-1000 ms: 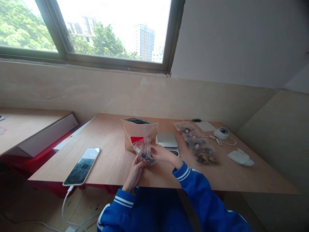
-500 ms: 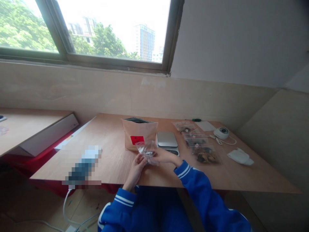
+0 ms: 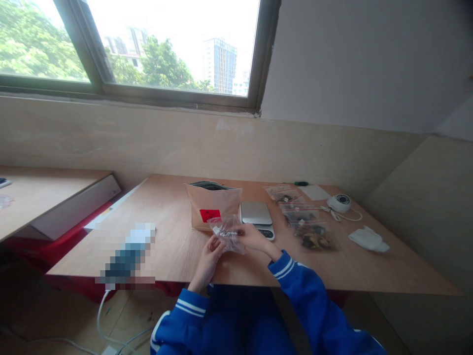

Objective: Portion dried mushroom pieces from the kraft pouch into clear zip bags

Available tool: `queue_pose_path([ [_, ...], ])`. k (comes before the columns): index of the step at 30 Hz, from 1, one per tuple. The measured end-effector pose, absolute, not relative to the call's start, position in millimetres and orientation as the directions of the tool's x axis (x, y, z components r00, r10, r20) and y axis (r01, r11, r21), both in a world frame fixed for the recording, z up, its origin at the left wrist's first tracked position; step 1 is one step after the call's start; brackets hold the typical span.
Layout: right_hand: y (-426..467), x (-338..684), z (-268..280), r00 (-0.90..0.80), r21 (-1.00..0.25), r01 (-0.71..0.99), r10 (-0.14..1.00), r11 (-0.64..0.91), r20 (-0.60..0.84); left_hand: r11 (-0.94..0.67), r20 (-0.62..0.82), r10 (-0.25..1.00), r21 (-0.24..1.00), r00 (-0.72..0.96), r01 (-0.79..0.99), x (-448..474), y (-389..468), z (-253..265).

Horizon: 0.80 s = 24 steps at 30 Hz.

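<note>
A clear plastic bag (image 3: 229, 241) with something small and shiny or dark in it is held low over the table. My left hand (image 3: 213, 246) pinches its left side with closed fingers. On the opposite side, my right hand (image 3: 253, 237) has its fingers closed at the bag's edge; the fingertips are partly hidden by the plastic. Just behind the bag stands a brown paper pouch (image 3: 197, 204), upright, its top open and a red label (image 3: 209, 215) on its front. A kitchen scale (image 3: 256, 213) with a silver plate sits behind my right hand.
Several zip bags of dried pieces (image 3: 314, 237) lie right of the scale. Farther right are a white dome camera (image 3: 338, 203) with its cable and a crumpled white tissue (image 3: 368, 240). A pixelated device (image 3: 127, 254) with a white cable lies at the left.
My right hand has shifted slightly right along the bag, and its wrist has moved a little away from the scale. My left hand stays nearly where it was.
</note>
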State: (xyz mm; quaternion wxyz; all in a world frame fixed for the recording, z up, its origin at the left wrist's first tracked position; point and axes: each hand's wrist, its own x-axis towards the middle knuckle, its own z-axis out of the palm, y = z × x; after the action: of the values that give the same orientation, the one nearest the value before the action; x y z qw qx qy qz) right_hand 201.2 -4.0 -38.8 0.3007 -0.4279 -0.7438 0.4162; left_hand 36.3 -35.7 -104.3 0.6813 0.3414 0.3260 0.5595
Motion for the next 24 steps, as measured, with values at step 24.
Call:
queue_pose_path([
  [24, 1, 229, -1, -0.278, -0.970, 0.182, 0.955, 0.163, 0.108, 0.161, -0.108, 0.987, 0.773, 0.122, -0.613, 36, -32, -109],
])
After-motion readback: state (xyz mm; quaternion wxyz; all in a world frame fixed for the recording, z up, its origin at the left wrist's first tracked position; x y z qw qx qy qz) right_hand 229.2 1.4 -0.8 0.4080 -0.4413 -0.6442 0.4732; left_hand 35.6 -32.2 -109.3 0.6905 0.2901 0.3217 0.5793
